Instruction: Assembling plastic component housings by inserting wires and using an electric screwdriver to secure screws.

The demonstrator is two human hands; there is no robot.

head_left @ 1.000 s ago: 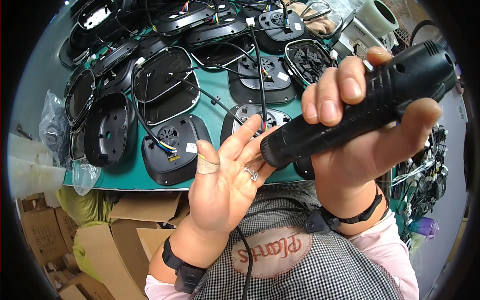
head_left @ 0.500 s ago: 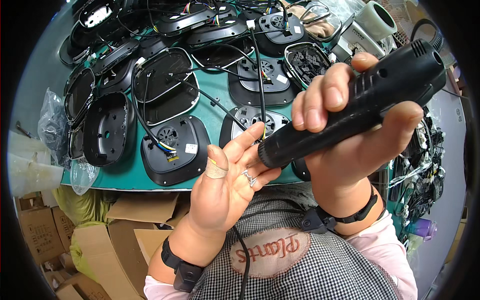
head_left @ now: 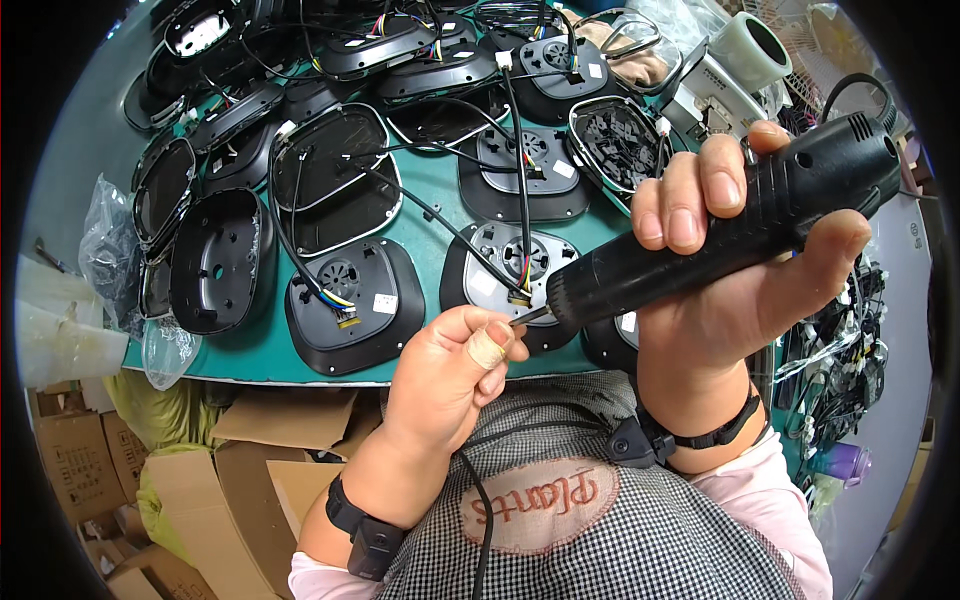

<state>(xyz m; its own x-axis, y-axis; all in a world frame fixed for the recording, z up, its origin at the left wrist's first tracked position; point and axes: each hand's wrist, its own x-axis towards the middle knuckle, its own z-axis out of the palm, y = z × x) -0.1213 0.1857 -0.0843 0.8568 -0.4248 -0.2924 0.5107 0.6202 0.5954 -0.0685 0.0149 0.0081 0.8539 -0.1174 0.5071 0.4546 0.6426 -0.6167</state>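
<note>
A black electric screwdriver (head_left: pixel 655 265) lies slanted in my right hand (head_left: pixel 695 300), its fingers wrapped over the top and the thumb underneath. The thin metal bit (head_left: pixel 532 315) points left toward my left hand (head_left: pixel 440 370), which is closed. Its thumb, wrapped in a tan bandage (head_left: pixel 488 350), and index finger meet at the bit's tip. The small silvery screws seen on these fingers a moment ago are now hidden inside the hand. Just behind the bit lies a black oval housing (head_left: pixel 485 262) with a grey vented plate and a plugged-in cable (head_left: pixel 520 170).
Another vented housing (head_left: pixel 355 290) lies to the left, near the edge of the green table (head_left: pixel 425 235). A hollow black shell (head_left: pixel 215 265) is beside it. Farther back is a tray of small black parts (head_left: pixel 620 150). Cardboard boxes (head_left: pixel 215 500) stand below left.
My left hand has gone from open, with screws on its fingers, to closed around them at the bit. The screwdriver has shifted slightly right and down in my right hand.
</note>
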